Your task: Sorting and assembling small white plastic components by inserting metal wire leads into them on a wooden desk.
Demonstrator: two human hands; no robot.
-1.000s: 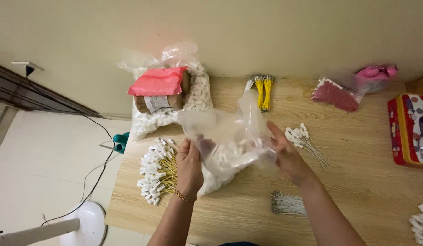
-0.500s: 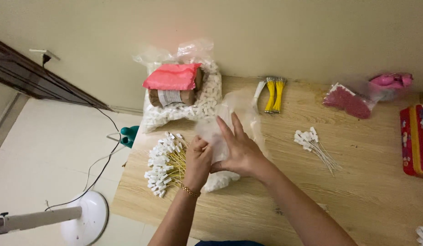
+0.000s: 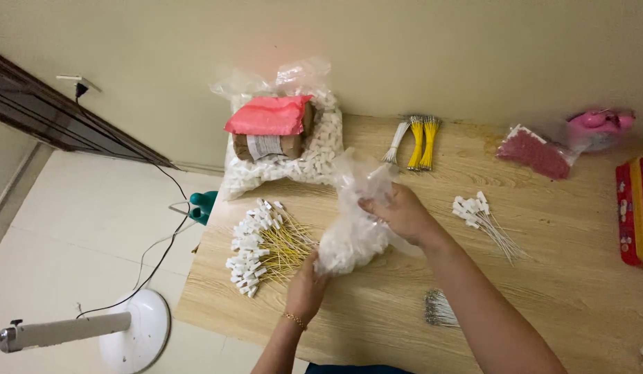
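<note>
A clear plastic bag of small white parts is held just above the middle of a light wooden table, gripped at both ends. The right hand is closed over the bag's gathered upper end, its fingers curled tightly into the crumpled plastic, with the forearm stretched in from the lower right and the wrist bent toward the left. The left hand is raised from below, wrist marked by a thin gold bracelet, and the bag's lower end is pinched by its closed fingers.

Just left of the bag, a heap of yellow wires with white connectors is spread near the table's left edge. Behind it, against the wall, a larger clear bag of white pieces is seen, topped by a brown parcel and a pink pouch. Bundles of yellow and white wires are laid behind the right hand, and a small cluster of white-tipped wires is laid to its right. A bundle of thin grey wires is seen near the front edge beside the right forearm. A bag of dark red parts and a pink object are placed at the far right, beside a red box. A white fan base is seen on the floor.
</note>
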